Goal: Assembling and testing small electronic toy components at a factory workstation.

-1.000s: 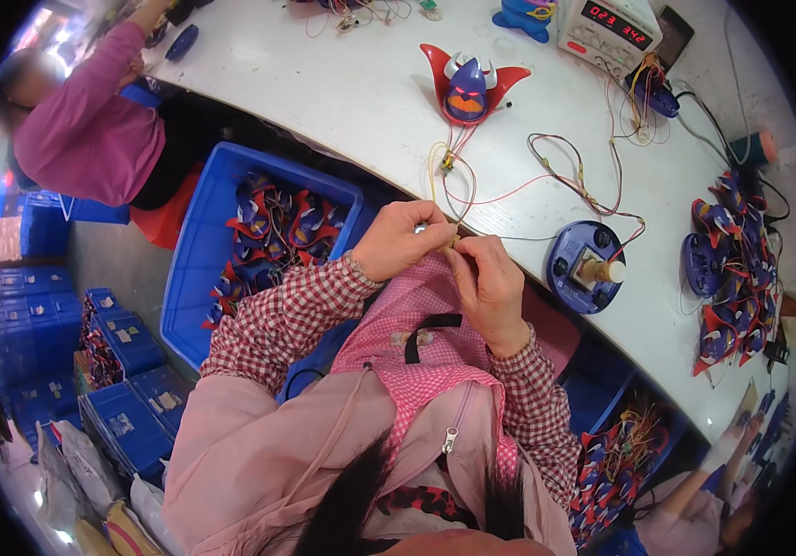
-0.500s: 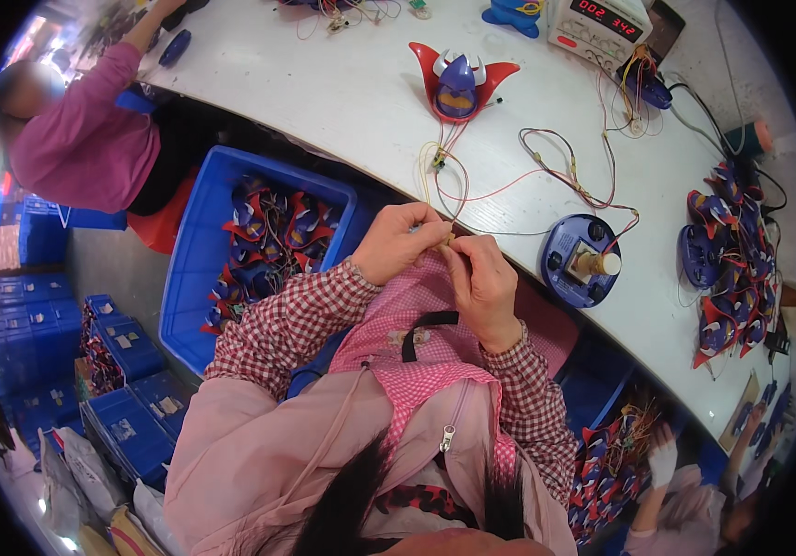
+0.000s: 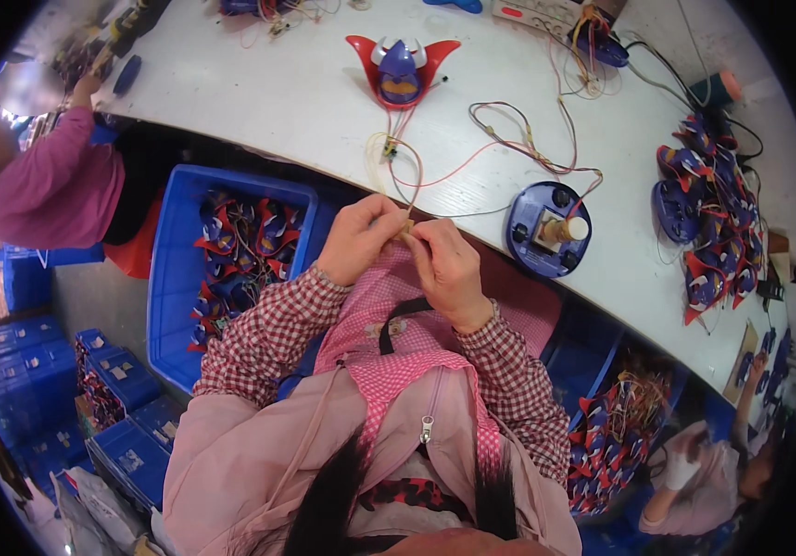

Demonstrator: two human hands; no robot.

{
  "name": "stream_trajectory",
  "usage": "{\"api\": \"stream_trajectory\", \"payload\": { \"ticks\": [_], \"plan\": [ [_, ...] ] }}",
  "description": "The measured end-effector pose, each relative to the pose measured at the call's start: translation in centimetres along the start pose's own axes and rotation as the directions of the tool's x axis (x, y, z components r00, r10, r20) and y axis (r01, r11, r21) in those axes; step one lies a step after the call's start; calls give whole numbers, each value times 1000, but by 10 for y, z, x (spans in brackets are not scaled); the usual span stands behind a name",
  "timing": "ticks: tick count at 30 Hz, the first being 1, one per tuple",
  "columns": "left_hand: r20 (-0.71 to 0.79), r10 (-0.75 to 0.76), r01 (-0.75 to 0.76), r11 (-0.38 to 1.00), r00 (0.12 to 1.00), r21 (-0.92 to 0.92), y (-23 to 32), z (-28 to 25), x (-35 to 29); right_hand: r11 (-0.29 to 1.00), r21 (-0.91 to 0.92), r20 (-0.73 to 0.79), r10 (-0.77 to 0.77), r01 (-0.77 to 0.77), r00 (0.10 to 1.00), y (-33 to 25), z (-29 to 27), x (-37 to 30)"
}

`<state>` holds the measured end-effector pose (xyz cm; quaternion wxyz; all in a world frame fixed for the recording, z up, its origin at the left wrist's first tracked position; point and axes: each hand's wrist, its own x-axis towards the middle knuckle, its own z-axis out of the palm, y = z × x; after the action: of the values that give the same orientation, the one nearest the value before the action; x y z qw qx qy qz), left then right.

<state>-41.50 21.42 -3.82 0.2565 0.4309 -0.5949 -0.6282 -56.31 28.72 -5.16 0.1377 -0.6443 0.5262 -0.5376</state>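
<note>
At the table's front edge my left hand (image 3: 361, 241) and my right hand (image 3: 449, 275) meet, fingertips pinched on a small yellowish wire connector (image 3: 406, 227). Its exact shape is partly covered by my fingers. Thin wires (image 3: 414, 185) run from it up to a toy head (image 3: 401, 74), purple with white horns and a red collar, lying on the table. A small green circuit piece (image 3: 390, 148) sits among these wires. To the right of my hands is a round purple toy base (image 3: 549, 232) with a white-capped part on it, joined to red and black leads (image 3: 532, 148).
On the white table (image 3: 268, 93), more toy heads (image 3: 718, 213) are heaped at the right, near a green spool (image 3: 715, 88). A power supply (image 3: 537, 11) stands at the back. Left of me is a blue bin (image 3: 171, 347) of toy heads. Co-workers (image 3: 60, 195) sit nearby.
The whole view has shifted, so the table things appear further left and higher. My hands keep their pinch on the connector. The left co-worker's arm now reaches lower over the table.
</note>
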Motion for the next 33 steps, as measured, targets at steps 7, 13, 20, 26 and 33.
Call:
{"api": "stream_trajectory", "payload": {
  "ticks": [7, 13, 20, 26, 33],
  "plan": [
    [-15, 708, -426, 442, 706, 789, 33, 12, -20, 965, -217, -207, 100, -146, 973, -20, -109, -34],
    [308, 674, -715, 480, 671, 508, 42, 101, 31, 905, -100, -143, 399, -414, 906, -25, -128, 18],
    [265, 655, -645, 446, 708, 621, 10, 130, 48, 928, -259, -4, 278, -269, 961, 10, -124, 17],
    [253, 634, -632, 487, 731, 603, 14, 131, 49, 947, -320, -47, -35, 18, 998, 4, -136, 7],
    [221, 683, -666, 500, 696, 553, 24, 123, 43, 914, -152, -357, 304, -376, 884, 65, -206, 35]
  ]
}}
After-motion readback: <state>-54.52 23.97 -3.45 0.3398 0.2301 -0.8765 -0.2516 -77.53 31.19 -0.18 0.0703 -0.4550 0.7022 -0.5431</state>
